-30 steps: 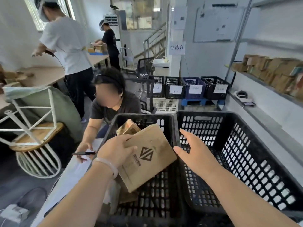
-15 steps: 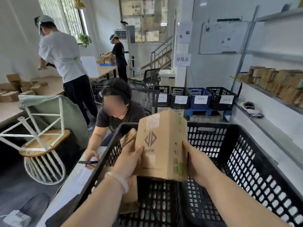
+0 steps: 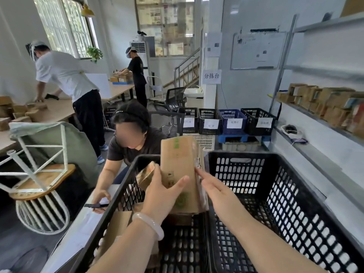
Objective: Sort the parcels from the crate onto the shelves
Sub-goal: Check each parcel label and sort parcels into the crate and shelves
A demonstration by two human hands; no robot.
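White walls (image 3: pixel 11 56), barred window (image 3: pixel 59 26), whiteboard (image 3: pixel 256 50), wooden table (image 3: pixel 57 110).

A brown cardboard parcel (image 3: pixel 178 170) stands upright over the black crate (image 3: pixel 118 196). Other parcels (image 3: pixel 118 227) lie inside it; more line the shelf (image 3: pixel 307 113)

The left hand's (image 3: pixel 161 196) fingers pass behind the upright parcel (image 3: pixel 178 170) and are hidden – only thumb and back show. The right hand's (image 3: pixel 216 191) thumb is out of sight, and whether its straight fingers press the parcel's right side cannot be told. Left of the parcel, a smaller parcel (image 3: pixel 146 174) is half covered. Below it, flat parcels (image 3: pixel 118 225) in the left crate (image 3: pixel 132 192) are masked by the forearm. Beyond it the bin labels (image 3: pixel 234 123) are unreadable – and to its right the shelf parcels (image 3: pixel 332 107) are blurred, cut by the edge.
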